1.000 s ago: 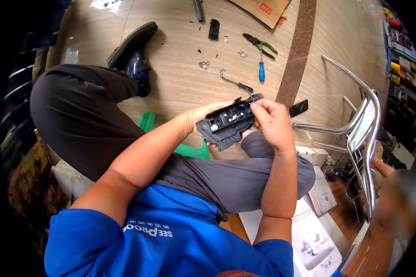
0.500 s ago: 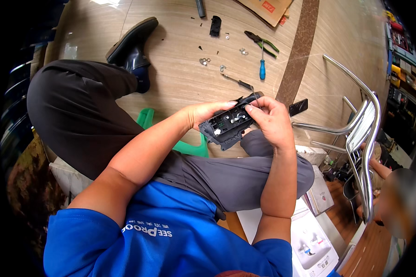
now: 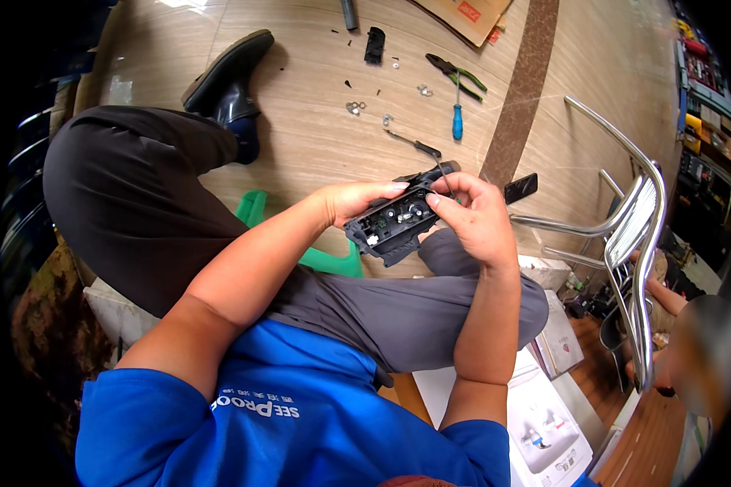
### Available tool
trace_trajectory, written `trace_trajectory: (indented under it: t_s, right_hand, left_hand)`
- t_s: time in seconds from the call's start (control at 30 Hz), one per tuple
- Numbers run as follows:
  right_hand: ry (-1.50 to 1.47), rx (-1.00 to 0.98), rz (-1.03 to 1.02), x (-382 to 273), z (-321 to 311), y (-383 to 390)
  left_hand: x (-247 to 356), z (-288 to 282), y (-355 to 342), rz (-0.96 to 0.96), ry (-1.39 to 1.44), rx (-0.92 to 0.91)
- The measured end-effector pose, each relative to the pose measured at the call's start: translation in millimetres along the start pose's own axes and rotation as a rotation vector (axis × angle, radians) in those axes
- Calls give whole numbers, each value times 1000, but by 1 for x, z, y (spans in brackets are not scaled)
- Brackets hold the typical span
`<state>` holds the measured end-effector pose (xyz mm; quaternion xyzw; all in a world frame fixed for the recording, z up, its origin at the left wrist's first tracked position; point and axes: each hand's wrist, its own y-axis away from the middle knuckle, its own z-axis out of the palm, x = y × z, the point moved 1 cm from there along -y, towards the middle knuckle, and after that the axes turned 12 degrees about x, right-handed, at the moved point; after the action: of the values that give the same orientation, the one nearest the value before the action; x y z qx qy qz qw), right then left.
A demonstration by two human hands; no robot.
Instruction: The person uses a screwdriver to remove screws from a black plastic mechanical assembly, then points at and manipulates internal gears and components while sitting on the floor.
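An opened black plastic housing (image 3: 386, 237), with small white and metal parts inside, is held between my hands above my lap. My left hand (image 3: 356, 200) grips its left end, the thumb lying along the far edge and the other fingers hidden beneath. My right hand (image 3: 477, 217) is closed round the right end, thumb and forefinger at the open inside; whether a small part is pinched there I cannot make out. A thin dark cable (image 3: 427, 149) with a black sleeve reaches from beside my right fingers out over the floor.
On the tiled floor lie green-handled pliers (image 3: 456, 75), a blue screwdriver (image 3: 457, 122), a black cover (image 3: 374, 45), small metal pieces (image 3: 355, 107) and a dark flat phone-like slab (image 3: 521, 188). A metal-framed chair (image 3: 643, 235) stands right, near another person (image 3: 666, 297). A green stool (image 3: 333, 261) is below my arms.
The housing has shifted slightly left and nearer, and its inside faces me a little differently. Both hands keep their hold, and my right thumb has moved slightly at the inner parts.
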<state>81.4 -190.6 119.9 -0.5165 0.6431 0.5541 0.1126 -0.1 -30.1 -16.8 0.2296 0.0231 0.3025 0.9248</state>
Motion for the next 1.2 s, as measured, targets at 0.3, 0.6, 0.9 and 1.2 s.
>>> trace_trajectory:
  t_s: [0.3,0.6,0.9,1.2]
  right_hand:
    - [158,-28,-156,11,0,0]
    - [68,11,-43,13,4,-5]
    - [-2,13,-7,-1,3,-3]
    - [80,72,5,0,4,-4]
  left_hand:
    - [-8,-16,-12,-12,11,-4]
    - [-4,-14,-10,-50,68,21]
    - [-3,-20,-13,-6,7,33]
    - [-4,-17,-13,-57,79,46]
